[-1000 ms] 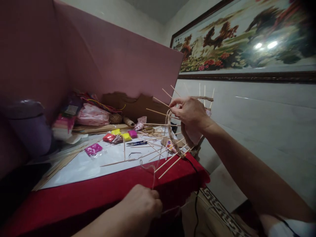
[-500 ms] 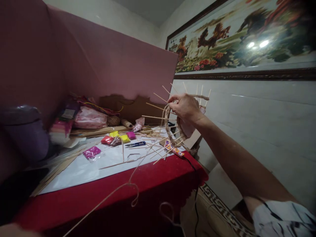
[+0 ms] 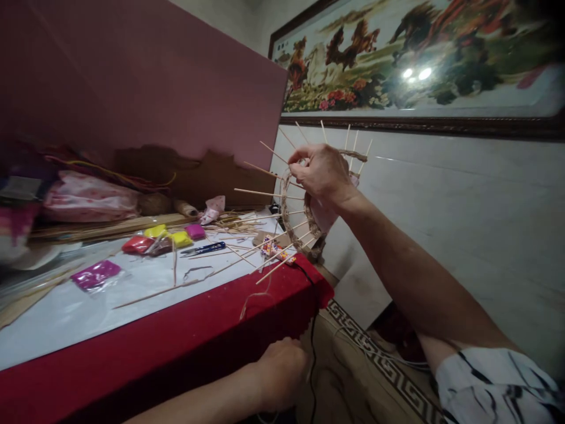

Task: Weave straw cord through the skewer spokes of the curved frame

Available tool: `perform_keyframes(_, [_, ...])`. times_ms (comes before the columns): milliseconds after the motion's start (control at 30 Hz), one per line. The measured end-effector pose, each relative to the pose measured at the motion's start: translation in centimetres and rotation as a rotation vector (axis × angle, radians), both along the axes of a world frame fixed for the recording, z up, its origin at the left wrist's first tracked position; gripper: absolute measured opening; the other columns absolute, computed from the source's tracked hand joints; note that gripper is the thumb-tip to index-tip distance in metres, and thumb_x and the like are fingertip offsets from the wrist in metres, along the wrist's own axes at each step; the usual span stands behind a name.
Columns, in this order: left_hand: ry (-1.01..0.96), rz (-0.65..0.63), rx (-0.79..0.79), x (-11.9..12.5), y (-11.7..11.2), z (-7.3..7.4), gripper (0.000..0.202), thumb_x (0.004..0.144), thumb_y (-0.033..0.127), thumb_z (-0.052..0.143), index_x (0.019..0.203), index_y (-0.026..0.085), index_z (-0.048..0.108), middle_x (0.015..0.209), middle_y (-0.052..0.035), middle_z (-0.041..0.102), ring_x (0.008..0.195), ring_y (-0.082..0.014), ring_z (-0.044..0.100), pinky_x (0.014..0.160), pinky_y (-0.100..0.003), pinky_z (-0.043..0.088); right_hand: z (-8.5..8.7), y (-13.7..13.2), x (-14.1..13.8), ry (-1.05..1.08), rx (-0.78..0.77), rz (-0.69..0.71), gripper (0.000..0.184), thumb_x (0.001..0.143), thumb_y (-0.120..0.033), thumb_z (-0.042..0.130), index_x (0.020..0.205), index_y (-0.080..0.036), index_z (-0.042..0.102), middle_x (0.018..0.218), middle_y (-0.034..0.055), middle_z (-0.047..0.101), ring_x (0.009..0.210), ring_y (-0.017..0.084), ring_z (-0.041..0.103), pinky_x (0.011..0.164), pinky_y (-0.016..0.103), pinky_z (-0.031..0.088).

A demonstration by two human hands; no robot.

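Note:
My right hand is closed on a round weaving of thin sticks and brown twine, held up over the table's right corner. Pale sticks fan outward past its twine ring, and a whitish inner part shows below the palm. From the weaving, a loose twine strand hangs in front of the red cloth. Low in front of the table is my left hand, curled into a fist with its back toward me. Whether twine is inside that fist is hidden.
On the red-covered table, a white sheet bears thread snips, coloured clay packets and loose sticks. Beside the corner lies a flower-patterned object with a black cord trailing down. A pink board stands behind.
My left hand has come from the lower left edge to the lower middle. The twine that stretched toward it now hangs slack. The view has swung right; my right hand keeps its hold.

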State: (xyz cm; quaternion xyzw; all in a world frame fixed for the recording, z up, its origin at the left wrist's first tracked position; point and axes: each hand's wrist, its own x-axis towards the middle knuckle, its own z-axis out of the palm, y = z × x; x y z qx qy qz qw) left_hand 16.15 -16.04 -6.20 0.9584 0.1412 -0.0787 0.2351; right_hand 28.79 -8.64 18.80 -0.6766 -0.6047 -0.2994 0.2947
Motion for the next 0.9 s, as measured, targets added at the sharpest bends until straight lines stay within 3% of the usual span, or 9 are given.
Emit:
perform_keyframes(133, [0.058, 0.012, -0.037, 2.8, -0.7, -5.3, 0.05, 0.057, 0.008, 0.06, 0.107, 0.011, 0.059, 0.105, -0.019, 0.062, 0.09, -0.0329, 0.063, 0.073, -0.039, 0.051, -0.8, -0.6, 1.1, -0.007, -0.017, -0.005, 0.026, 0.077, -0.025, 0.048, 0.091, -0.018, 0.069, 0.08, 0.0034, 0.065, 0.08, 0.019, 0.058, 0.071, 0.033, 0.042])
perform_keyframes(267, [0.149, 0.025, -0.038, 3.9, -1.6, -8.9, 0.071, 0.054, 0.006, 0.063, 0.123, 0.006, 0.047, 0.111, -0.0229, 0.06, 0.096, -0.0352, 0.061, 0.076, -0.043, 0.05, -1.8, -1.1, 1.7, -0.005, -0.039, -0.007, 0.025, 0.076, -0.026, 0.048, 0.089, -0.02, 0.069, 0.077, 0.0026, 0.066, 0.076, 0.018, 0.058, 0.069, 0.031, 0.042])
perform_keyframes(367, [0.208, -0.011, -0.039, 3.8, -2.3, -10.5, 0.056, 0.053, 0.001, 0.062, 0.109, 0.006, 0.06, 0.1, -0.0239, 0.065, 0.092, -0.0379, 0.062, 0.074, -0.046, 0.048, -2.4, -1.3, 2.0, 0.01, -0.055, -0.011, 0.025, 0.075, -0.026, 0.049, 0.088, -0.021, 0.07, 0.076, 0.0021, 0.066, 0.074, 0.018, 0.059, 0.067, 0.031, 0.042])
perform_keyframes(467, [0.221, 0.0, -0.072, 3.7, -2.7, -10.8, 0.027, 0.058, 0.004, 0.063, 0.083, 0.01, 0.07, 0.088, -0.0223, 0.068, 0.092, -0.0402, 0.062, 0.075, -0.05, 0.046, -2.6, -1.4, 2.4, 0.017, -0.036, -0.005, 0.024, 0.074, -0.026, 0.05, 0.087, -0.022, 0.07, 0.075, 0.0019, 0.067, 0.073, 0.019, 0.06, 0.066, 0.032, 0.043])
perform_keyframes(600, [0.104, 0.066, -0.246, 6.0, -2.5, -7.8, 0.011, 0.067, 0.021, 0.067, 0.078, 0.018, 0.07, 0.081, -0.0131, 0.069, 0.095, -0.0377, 0.061, 0.08, -0.051, 0.044, -2.4, -1.1, 2.9, 0.041, -0.007, 0.001, 0.023, 0.074, -0.025, 0.05, 0.086, -0.022, 0.07, 0.074, 0.0019, 0.066, 0.072, 0.019, 0.06, 0.067, 0.034, 0.043])
perform_keyframes(667, [-0.009, 0.109, -0.381, 8.7, -1.7, -5.3, 0.01, 0.073, 0.025, 0.065, 0.079, 0.018, 0.069, 0.085, -0.0108, 0.068, 0.099, -0.0348, 0.059, 0.085, -0.05, 0.042, -2.3, -0.9, 3.0, 0.058, 0.008, 0.001, 0.023, 0.074, -0.025, 0.051, 0.085, -0.023, 0.071, 0.073, 0.002, 0.066, 0.07, 0.019, 0.06, 0.066, 0.034, 0.043])
perform_keyframes(767, [-0.224, 0.181, -0.649, 14.0, 0.5, -1.0, 0.029, 0.086, 0.033, 0.052, 0.111, 0.017, 0.055, 0.115, -0.0072, 0.056, 0.099, -0.0213, 0.057, 0.083, -0.041, 0.048, -1.9, -1.1, 3.1, 0.07, 0.035, 0.002, 0.023, 0.073, -0.025, 0.051, 0.085, -0.022, 0.071, 0.069, 0.0022, 0.065, 0.067, 0.019, 0.061, 0.063, 0.033, 0.043])
perform_keyframes(867, [-0.493, 0.254, -0.976, 17.9, 3.6, 3.0, 0.027, 0.09, 0.033, 0.044, 0.109, 0.02, 0.057, 0.114, -0.0047, 0.056, 0.101, -0.0216, 0.056, 0.082, -0.036, 0.048, -1.5, -1.7, 3.1, 0.078, 0.049, -0.013, 0.023, 0.073, -0.025, 0.051, 0.084, -0.021, 0.072, 0.065, 0.0028, 0.065, 0.066, 0.018, 0.061, 0.062, 0.033, 0.043])
perform_keyframes(900, [-0.597, 0.266, -1.09, 18.5, 4.6, 4.2, 0.033, 0.086, 0.032, 0.052, 0.115, 0.016, 0.052, 0.115, -0.0086, 0.055, 0.097, -0.0203, 0.057, 0.081, -0.041, 0.049, -1.3, -1.9, 3.2, 0.078, 0.053, -0.024, 0.023, 0.073, -0.025, 0.052, 0.084, -0.021, 0.072, 0.065, 0.003, 0.065, 0.066, 0.019, 0.061, 0.062, 0.032, 0.043])
